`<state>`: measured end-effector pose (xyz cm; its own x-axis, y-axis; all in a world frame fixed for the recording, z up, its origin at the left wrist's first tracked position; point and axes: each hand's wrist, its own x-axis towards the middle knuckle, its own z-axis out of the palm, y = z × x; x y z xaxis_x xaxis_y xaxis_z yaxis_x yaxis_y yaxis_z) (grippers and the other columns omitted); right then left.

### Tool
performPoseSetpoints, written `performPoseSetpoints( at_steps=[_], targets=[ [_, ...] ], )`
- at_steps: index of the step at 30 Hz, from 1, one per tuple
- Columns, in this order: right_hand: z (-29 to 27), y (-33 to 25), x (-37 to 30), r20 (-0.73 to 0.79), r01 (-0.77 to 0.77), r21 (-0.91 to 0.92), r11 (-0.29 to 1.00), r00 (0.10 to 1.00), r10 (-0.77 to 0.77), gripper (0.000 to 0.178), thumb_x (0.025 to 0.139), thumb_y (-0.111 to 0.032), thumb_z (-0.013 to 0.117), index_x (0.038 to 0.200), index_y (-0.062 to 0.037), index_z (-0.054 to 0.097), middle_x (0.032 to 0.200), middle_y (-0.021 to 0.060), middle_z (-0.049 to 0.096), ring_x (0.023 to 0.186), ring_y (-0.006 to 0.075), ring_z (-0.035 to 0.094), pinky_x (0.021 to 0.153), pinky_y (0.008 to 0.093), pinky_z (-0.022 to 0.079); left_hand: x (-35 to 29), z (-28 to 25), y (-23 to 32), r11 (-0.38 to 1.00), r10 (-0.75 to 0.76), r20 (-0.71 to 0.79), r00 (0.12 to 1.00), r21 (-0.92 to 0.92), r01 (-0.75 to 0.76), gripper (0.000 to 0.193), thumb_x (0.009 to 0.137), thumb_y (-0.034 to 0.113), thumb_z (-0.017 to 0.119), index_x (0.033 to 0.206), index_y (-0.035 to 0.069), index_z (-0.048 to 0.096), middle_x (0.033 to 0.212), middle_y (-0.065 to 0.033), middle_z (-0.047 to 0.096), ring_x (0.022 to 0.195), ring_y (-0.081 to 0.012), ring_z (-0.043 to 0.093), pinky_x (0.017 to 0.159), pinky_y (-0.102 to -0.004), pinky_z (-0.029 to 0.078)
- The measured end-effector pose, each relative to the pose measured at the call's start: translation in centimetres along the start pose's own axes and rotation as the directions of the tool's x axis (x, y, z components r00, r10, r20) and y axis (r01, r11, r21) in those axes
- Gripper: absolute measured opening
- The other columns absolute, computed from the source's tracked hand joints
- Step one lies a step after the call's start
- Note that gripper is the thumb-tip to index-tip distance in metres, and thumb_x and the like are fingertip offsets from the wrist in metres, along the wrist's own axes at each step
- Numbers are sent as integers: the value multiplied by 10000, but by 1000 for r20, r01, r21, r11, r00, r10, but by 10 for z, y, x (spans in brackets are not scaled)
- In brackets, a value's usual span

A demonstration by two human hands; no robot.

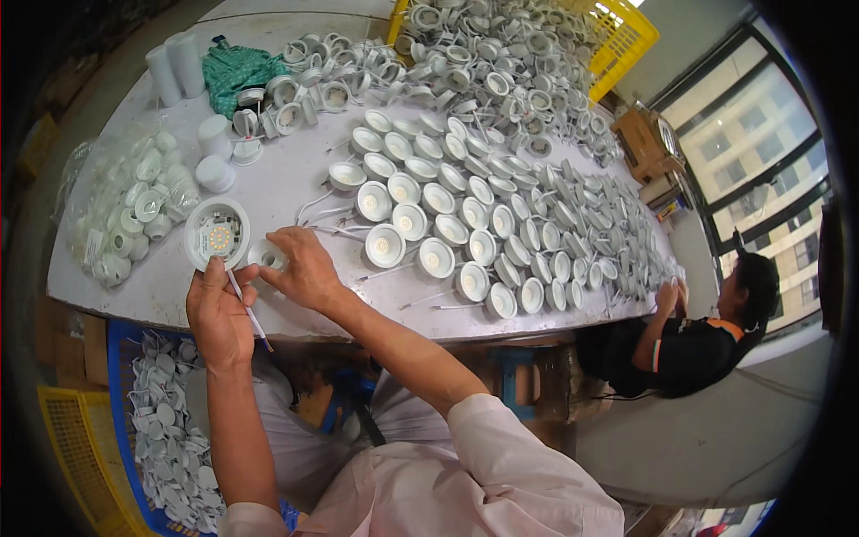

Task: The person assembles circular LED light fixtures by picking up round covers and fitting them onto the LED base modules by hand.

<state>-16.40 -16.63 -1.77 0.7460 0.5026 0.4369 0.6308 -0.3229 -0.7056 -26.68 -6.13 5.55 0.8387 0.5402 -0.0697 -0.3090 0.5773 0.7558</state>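
Note:
My left hand (220, 313) grips a round white LED downlight (191, 234) by its lower rim, near the table's front edge. Its open face points up, showing a circuit board (220, 234) with a cluster of small yellow LEDs. A white cable (254, 320) hangs from it past my fingers. Close by on the right, my right hand (306, 268) has its thumb and fingers closed on a small white cup-shaped part (266, 257) with a hole in its middle. Rows of downlights (409, 220) with trailing cables lie on the table to the right.
A clear plastic bag (85, 228) of white cup-shaped parts lies at left, beside stacked white discs (215, 173) and a green cloth (234, 73). Housings pile up before a yellow crate (624, 45). A blue crate (125, 421) stands below. Another person (707, 336) works at right.

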Motion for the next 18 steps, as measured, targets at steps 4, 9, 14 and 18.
performPoseSetpoints(
  at_steps=[4, 9, 14, 18],
  targets=[
    [5, 1, -1, -33, 4, 38, 999, 999, -3, 499, 691, -240, 757, 1099, -4, 591, 1085, 170, 577, 1035, 342, 524, 904, 408, 433, -6, 6, -2, 999, 2, 54, 999, 32, -3, 242, 936, 209, 539, 1099, 30, 528, 938, -50, 616, 753, -132, 622, 519, -221, 373],
    [-1, 13, -4, -316, 75, 154, 985, 949, -23, 458, 681, -204, 793, 1065, -35, 609, 1057, 157, 603, 953, 325, 580, 844, 388, 467, -5, -11, -10, 995, 60, 63, 996, 82, -65, 226, 930, 194, 526, 1092, 36, 537, 919, -59, 624, 710, -109, 605, 480, -211, 362],
    [-100, 10, -20, -452, -111, 52, 992, 884, 122, 491, 722, -58, 767, 1174, -20, 579, 978, 49, 600, 817, 140, 546, 737, 274, 459, -9, 16, -23, 982, -119, 160, 980, 162, 93, 249, 908, 120, 538, 1121, -7, 540, 964, -86, 644, 737, -152, 647, 532, -202, 391],
    [-111, 9, -33, -446, -98, 182, 979, 879, 171, 551, 699, -22, 765, 1210, -32, 559, 1057, 69, 591, 888, 154, 562, 771, 280, 453, -12, 14, -31, 968, -122, 204, 971, 239, 72, 254, 897, 116, 575, 1093, -44, 560, 957, -93, 644, 756, -129, 641, 541, -196, 405]
  ],
)
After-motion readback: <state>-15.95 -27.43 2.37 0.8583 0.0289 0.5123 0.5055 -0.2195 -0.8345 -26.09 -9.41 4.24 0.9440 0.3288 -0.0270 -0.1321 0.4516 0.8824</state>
